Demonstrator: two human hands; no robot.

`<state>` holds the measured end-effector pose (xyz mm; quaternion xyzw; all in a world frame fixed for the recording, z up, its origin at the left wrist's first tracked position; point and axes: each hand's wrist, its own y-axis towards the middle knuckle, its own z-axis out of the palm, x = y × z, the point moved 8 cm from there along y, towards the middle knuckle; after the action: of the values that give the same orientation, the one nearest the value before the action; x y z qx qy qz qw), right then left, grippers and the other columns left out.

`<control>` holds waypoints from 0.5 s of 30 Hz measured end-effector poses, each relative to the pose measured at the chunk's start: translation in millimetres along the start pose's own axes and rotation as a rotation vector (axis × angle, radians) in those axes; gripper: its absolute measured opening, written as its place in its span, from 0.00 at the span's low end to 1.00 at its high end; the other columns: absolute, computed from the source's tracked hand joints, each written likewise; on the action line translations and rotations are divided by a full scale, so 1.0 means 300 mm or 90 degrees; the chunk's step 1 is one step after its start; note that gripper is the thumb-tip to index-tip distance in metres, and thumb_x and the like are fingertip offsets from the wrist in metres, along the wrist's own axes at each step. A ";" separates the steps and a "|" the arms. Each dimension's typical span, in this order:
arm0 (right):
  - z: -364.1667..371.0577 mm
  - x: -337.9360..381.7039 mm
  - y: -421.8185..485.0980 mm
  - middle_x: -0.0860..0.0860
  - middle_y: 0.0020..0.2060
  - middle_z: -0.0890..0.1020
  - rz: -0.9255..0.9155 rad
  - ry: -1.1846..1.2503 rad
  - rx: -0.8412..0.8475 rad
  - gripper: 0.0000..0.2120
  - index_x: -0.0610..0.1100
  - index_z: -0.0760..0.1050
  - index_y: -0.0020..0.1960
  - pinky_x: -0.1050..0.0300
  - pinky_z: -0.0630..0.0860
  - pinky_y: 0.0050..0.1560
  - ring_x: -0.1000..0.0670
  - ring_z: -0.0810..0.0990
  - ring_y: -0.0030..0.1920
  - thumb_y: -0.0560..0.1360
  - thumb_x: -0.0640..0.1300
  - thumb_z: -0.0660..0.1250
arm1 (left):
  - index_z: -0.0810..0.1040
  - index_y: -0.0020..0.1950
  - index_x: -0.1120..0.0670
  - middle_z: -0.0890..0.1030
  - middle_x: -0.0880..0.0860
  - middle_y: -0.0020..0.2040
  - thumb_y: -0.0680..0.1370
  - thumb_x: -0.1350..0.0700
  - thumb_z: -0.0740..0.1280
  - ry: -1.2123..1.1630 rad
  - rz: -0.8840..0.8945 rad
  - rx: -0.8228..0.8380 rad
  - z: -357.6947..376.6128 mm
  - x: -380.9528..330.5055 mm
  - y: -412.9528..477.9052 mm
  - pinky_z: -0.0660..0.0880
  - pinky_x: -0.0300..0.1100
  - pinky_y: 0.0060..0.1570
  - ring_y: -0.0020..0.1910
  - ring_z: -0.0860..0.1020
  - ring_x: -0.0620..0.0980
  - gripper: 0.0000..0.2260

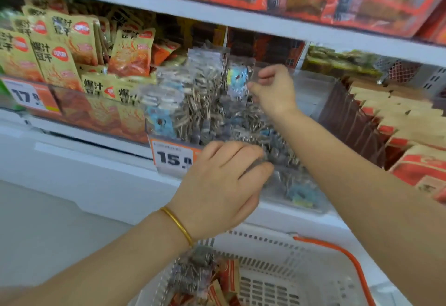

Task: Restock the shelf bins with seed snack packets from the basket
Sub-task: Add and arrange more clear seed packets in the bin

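Two hands work in the clear shelf bin [316, 83] of seed snack packets [193, 103]: the right hand [274, 93] pinches the top edge of a blue-labelled packet [238, 81] standing upright among the others, while the left hand [222, 185], a gold bangle [178, 224] at its wrist, curls its fingers round a lower packet [277, 153] at the bin's front, just beside the orange price tag [172, 154]. Below, the white basket [265, 240] with an orange handle [347, 255] holds one more seed packet [193, 272] beside orange packs [229, 274].
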<state>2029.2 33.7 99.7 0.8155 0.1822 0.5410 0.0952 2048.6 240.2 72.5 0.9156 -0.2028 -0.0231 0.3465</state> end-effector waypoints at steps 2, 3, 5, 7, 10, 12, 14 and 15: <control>-0.078 0.074 -0.190 0.53 0.40 0.73 -0.061 0.075 0.042 0.11 0.47 0.69 0.45 0.53 0.80 0.41 0.50 0.77 0.43 0.73 0.34 0.68 | 0.80 0.51 0.58 0.80 0.56 0.50 0.73 0.60 0.63 -0.026 0.034 0.030 -0.015 -0.048 -0.037 0.70 0.50 0.41 0.44 0.75 0.58 0.10; -0.113 0.094 -0.297 0.52 0.39 0.74 -0.091 0.103 0.074 0.12 0.49 0.69 0.44 0.56 0.78 0.34 0.51 0.78 0.39 0.73 0.33 0.67 | 0.80 0.50 0.58 0.79 0.57 0.48 0.74 0.60 0.62 -0.047 0.046 0.072 0.003 -0.071 -0.069 0.70 0.50 0.40 0.43 0.75 0.58 0.09; -0.149 0.059 -0.498 0.51 0.38 0.75 -0.103 0.130 0.160 0.13 0.50 0.70 0.43 0.56 0.74 0.27 0.52 0.79 0.32 0.74 0.32 0.65 | 0.80 0.50 0.58 0.79 0.57 0.47 0.74 0.58 0.61 -0.079 0.051 0.198 0.079 -0.110 -0.160 0.73 0.50 0.38 0.42 0.75 0.58 0.09; -0.122 -0.109 -0.657 0.52 0.37 0.76 -0.026 0.085 0.264 0.13 0.51 0.71 0.43 0.55 0.74 0.27 0.51 0.80 0.30 0.75 0.33 0.65 | 0.80 0.49 0.56 0.79 0.55 0.48 0.74 0.55 0.58 -0.074 0.051 0.351 0.182 -0.139 -0.280 0.76 0.50 0.37 0.44 0.77 0.57 0.12; -0.006 -0.481 -0.846 0.56 0.38 0.75 0.112 -0.124 0.476 0.09 0.51 0.71 0.45 0.59 0.74 0.37 0.50 0.79 0.39 0.76 0.37 0.64 | 0.81 0.46 0.53 0.80 0.53 0.46 0.73 0.51 0.53 -0.067 0.036 0.542 0.283 -0.161 -0.433 0.78 0.51 0.34 0.43 0.78 0.56 0.17; 0.055 -0.678 -0.965 0.54 0.42 0.73 0.156 -0.241 0.629 0.03 0.46 0.73 0.50 0.63 0.70 0.43 0.50 0.74 0.46 0.78 0.40 0.63 | 0.80 0.48 0.52 0.80 0.52 0.49 0.75 0.50 0.52 -0.086 -0.007 0.580 0.292 -0.167 -0.475 0.78 0.51 0.35 0.45 0.77 0.55 0.17; 0.091 -0.813 -1.095 0.51 0.49 0.72 0.201 -0.278 0.768 0.13 0.41 0.73 0.60 0.64 0.68 0.48 0.51 0.71 0.50 0.78 0.47 0.64 | 0.77 0.57 0.49 0.76 0.49 0.57 0.79 0.50 0.53 -0.075 -0.023 0.587 0.303 -0.186 -0.504 0.75 0.50 0.47 0.53 0.73 0.51 0.15; 0.105 -0.859 -1.158 0.51 0.52 0.72 0.233 -0.275 0.832 0.18 0.42 0.71 0.63 0.61 0.69 0.52 0.51 0.71 0.52 0.77 0.51 0.64 | 0.74 0.61 0.48 0.73 0.47 0.60 0.81 0.49 0.53 -0.065 -0.030 0.614 0.316 -0.191 -0.520 0.73 0.47 0.52 0.56 0.71 0.50 0.14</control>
<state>1900.9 249.8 -253.6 0.8121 0.3068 0.1542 -0.4717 2034.3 308.8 -105.4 0.9739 -0.1862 0.0209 -0.1281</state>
